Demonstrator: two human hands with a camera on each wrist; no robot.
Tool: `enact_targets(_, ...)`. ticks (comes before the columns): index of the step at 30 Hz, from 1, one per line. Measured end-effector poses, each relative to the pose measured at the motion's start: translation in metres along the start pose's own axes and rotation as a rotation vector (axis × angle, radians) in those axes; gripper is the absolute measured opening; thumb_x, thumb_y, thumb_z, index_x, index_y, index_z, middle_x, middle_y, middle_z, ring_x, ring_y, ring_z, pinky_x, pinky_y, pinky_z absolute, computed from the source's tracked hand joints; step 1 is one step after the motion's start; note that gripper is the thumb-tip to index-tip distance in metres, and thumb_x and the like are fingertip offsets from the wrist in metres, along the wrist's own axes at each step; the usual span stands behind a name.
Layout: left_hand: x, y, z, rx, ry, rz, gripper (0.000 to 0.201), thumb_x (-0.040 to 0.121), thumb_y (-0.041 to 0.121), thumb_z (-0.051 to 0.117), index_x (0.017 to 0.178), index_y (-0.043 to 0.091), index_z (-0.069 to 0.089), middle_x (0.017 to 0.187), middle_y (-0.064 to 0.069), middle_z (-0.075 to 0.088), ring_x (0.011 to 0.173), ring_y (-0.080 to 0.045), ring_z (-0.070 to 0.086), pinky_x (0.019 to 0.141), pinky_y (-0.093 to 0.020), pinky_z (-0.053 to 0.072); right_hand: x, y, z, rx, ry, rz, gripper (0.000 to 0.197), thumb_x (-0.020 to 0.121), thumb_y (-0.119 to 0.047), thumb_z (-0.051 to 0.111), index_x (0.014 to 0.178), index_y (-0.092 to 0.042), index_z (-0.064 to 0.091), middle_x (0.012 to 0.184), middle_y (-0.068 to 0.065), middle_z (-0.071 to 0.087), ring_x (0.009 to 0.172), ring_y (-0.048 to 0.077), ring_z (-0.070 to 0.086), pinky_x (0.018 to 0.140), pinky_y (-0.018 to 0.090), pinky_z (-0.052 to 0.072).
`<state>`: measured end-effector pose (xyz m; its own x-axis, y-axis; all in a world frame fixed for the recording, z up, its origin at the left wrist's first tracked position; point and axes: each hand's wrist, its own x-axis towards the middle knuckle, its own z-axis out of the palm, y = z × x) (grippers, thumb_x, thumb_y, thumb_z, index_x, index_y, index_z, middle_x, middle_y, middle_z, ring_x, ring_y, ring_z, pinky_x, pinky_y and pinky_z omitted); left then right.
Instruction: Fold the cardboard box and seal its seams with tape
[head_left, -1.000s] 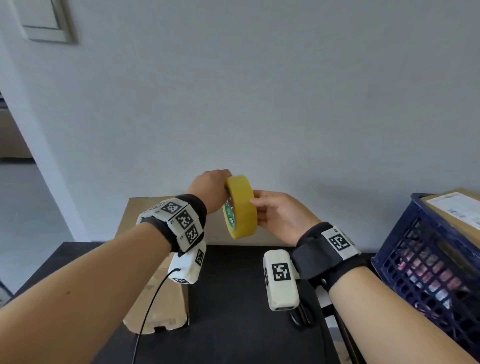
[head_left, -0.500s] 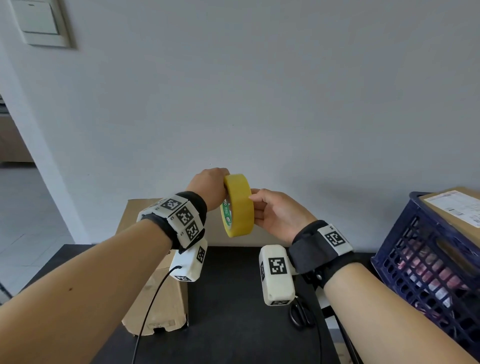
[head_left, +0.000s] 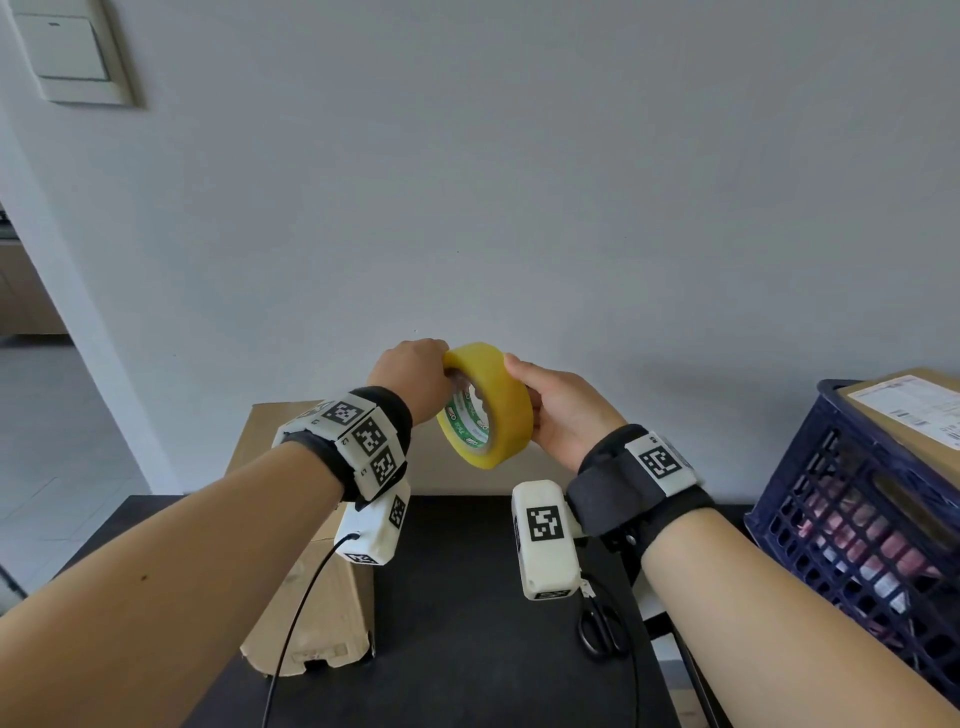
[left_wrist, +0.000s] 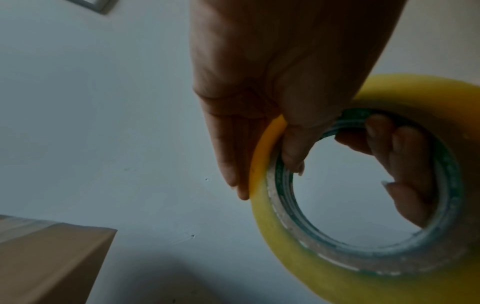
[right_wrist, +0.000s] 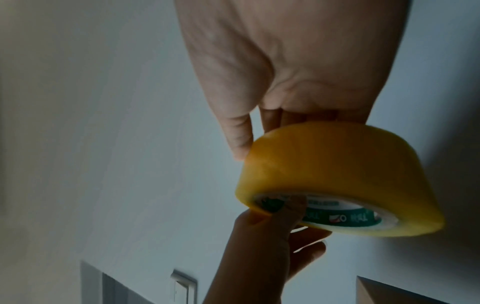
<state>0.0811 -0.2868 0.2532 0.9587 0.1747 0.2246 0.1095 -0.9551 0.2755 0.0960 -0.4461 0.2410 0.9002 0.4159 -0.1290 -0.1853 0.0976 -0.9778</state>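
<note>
While both hands hold it aloft, the yellow tape roll (head_left: 485, 405) hangs before the wall.

Left hand (head_left: 413, 379), knuckles up, has its grip pinching the roll's rim, thumb outside and fingers (left_wrist: 293, 152) hooked into the core; right hand (head_left: 563, 410) cups the outer band. Below the left grip, the cardboard box (head_left: 317, 613) stands on the dark surface (head_left: 467, 623).
</note>
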Motion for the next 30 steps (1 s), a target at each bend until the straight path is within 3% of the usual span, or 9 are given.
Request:
enact_targets(5,0.003,0.003,0.000,0.029,-0.008,0.002,0.014,0.093,0.027,0.048,0.086,0.015,0.050,0.087,-0.003,0.055,0.078,-0.021,0.050,0.068,-0.029,0.038,-0.002,-0.001,-0.003,-0.007,0.004,0.031,0.032,0.088,-0.032,0.063,0.112,-0.010,0.059,0.111,0.012,0.066,0.096,0.024,0.064,0.079,0.032,0.054)
enact_targets(10,0.006,0.001,0.001,0.016,-0.006,0.006,0.013,0.091,0.023,0.049,0.089,0.012,0.055,0.088,-0.005,0.058,0.080,-0.024,0.053,0.068,-0.030,0.037,-0.003,0.001,-0.010,0.004,-0.093,0.048,0.031,0.091,-0.020,0.059,0.118,-0.004,0.060,0.106,0.013,0.067,0.093,0.024,0.064,0.087,0.034,0.051)
enact_targets(16,0.005,0.005,0.005,0.050,0.037,0.051,0.019,0.092,0.020,0.045,0.098,0.009,0.059,0.095,-0.009,0.065,0.076,-0.022,0.051,0.067,-0.029,0.038,-0.004,0.001,-0.012,0.110,-0.053,0.113,0.007,0.090,-0.016,0.057,0.088,-0.010,0.060,0.082,0.008,0.066,0.075,0.020,0.061,0.075,0.031,0.049)
enact_targets(21,0.004,0.005,0.005,0.027,0.034,0.068,0.017,0.092,0.016,0.043,0.096,0.009,0.059,0.094,-0.010,0.065,0.075,-0.023,0.052,0.067,-0.029,0.039,-0.007,0.002,-0.013,0.154,-0.064,0.135,0.009,0.089,-0.009,0.054,0.094,-0.008,0.062,0.082,0.008,0.066,0.075,0.019,0.061,0.075,0.030,0.050)
enact_targets(26,0.002,0.003,0.007,0.000,0.047,0.059,0.010,0.091,0.017,0.044,0.083,0.013,0.050,0.090,-0.009,0.064,0.075,-0.024,0.051,0.065,-0.029,0.038,-0.005,0.003,-0.012,0.114,-0.035,0.107,0.007,0.089,-0.016,0.059,0.087,-0.010,0.060,0.079,0.008,0.067,0.075,0.019,0.061,0.076,0.032,0.050)
enact_targets(30,0.000,0.001,0.009,0.006,0.057,0.068,0.013,0.091,0.016,0.044,0.089,0.011,0.056,0.092,-0.010,0.065,0.076,-0.024,0.051,0.066,-0.029,0.038,-0.004,0.004,-0.010,0.117,-0.033,0.120,0.007,0.089,-0.013,0.057,0.084,-0.010,0.059,0.076,0.007,0.066,0.072,0.019,0.060,0.072,0.030,0.050)
